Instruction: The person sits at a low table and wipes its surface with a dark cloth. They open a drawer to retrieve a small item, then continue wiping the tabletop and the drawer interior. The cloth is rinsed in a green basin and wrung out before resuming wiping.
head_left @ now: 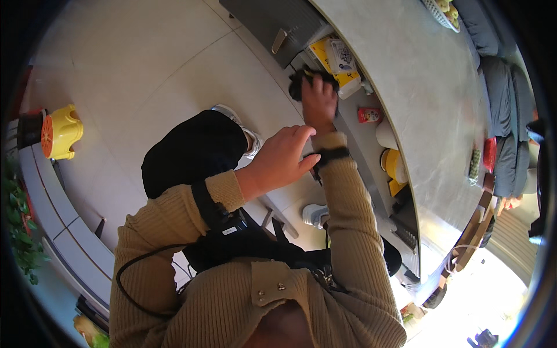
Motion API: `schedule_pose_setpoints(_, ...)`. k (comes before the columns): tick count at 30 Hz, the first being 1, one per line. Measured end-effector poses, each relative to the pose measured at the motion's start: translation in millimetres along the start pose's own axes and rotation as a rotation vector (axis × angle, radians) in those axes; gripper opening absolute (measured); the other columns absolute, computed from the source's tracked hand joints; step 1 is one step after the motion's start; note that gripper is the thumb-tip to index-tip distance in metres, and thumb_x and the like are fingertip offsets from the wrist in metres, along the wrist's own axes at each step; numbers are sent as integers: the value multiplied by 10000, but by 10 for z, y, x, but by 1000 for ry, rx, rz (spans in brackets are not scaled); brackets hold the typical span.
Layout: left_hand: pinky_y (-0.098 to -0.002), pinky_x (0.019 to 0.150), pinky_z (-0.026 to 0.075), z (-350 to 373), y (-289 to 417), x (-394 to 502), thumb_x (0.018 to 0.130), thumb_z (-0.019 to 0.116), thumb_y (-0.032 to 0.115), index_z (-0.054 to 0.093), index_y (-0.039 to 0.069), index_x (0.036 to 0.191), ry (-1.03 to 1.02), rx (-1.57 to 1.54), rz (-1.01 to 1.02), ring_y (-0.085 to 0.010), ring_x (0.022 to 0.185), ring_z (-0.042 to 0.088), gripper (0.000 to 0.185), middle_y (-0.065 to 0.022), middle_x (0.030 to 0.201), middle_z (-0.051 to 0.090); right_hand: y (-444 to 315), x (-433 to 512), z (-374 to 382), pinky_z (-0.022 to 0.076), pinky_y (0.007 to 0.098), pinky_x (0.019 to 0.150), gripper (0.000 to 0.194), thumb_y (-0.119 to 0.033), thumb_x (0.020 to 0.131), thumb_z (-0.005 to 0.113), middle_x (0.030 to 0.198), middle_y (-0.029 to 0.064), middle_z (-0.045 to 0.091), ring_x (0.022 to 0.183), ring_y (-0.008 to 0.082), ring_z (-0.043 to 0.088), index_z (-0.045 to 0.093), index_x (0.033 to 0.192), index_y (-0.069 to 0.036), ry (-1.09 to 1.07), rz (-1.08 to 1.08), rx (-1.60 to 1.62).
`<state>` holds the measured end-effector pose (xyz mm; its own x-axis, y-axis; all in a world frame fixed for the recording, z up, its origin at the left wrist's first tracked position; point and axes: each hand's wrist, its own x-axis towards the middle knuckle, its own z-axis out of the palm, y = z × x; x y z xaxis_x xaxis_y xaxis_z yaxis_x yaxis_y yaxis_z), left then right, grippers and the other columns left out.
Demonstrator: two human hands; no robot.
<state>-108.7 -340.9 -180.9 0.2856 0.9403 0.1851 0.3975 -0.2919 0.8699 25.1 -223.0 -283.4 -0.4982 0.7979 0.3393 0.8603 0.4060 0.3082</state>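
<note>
My right hand [320, 98] is closed over a dark, soft-looking bundle [300, 85] at the edge of a low grey shelf. The bundle is blurred and partly covered by my fingers, so its exact kind is unclear. Just beyond it, a yellow box [321, 50] lies under a clear plastic package [341, 56] that bears writing. My left hand [278, 156] hovers by my right wrist with thumb and fingers apart, holding nothing. Black straps circle both sleeves, and a small red packet [369, 115] rests farther along the shelf.
The grey tabletop [435, 108] overhangs the shelf. Under it are a white rounded container [386, 134] and a yellow one [396, 165]. A grey drawer front [278, 26] adjoins. On the tiled floor [130, 65] stands a yellow stool [65, 132]; a basket of fruit [440, 15] sits at the tabletop's far end.
</note>
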Motion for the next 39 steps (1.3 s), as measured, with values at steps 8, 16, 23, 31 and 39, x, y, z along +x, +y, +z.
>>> schedule_pose_setpoints(8,-386,795,442,-34,17,-87,809,642,195,433,21,1126,-69,-56,-104,-319,934,536,418,-162,1004,544,516,-1139,-364,455,395,680,385,-147,727,571,1109,74,508,816,271,507,595,1105,-212,-37,75,-60)
schedule_pose_setpoints(16,-386,811,438,-88,65,-70,808,644,187,422,27,1164,-95,-84,-106,-318,944,533,449,-159,1023,539,-33,220,127,436,374,648,207,-185,729,570,1024,52,511,813,236,500,596,932,-153,80,-128,-20)
schedule_pose_setpoints(23,-385,808,443,-54,195,10,804,647,181,425,17,1159,-49,-111,-78,-314,949,539,450,-162,1025,547,215,-134,-71,441,367,647,245,-180,721,566,1019,43,518,808,238,503,611,961,-169,10,-127,-52)
schedule_pose_setpoints(31,-385,790,450,-38,190,-116,794,655,172,425,23,1146,-85,-128,-75,-321,919,549,446,-164,984,555,449,-886,-374,441,367,660,376,-168,715,555,1012,44,538,800,240,516,613,1085,-185,-34,58,-72)
schedule_pose_setpoints(39,-399,779,446,30,125,87,790,656,182,421,14,1143,11,-77,-64,-326,909,545,456,-165,985,560,21,217,-41,457,366,665,329,-138,735,556,927,43,515,792,247,518,612,1057,-181,3,20,-5)
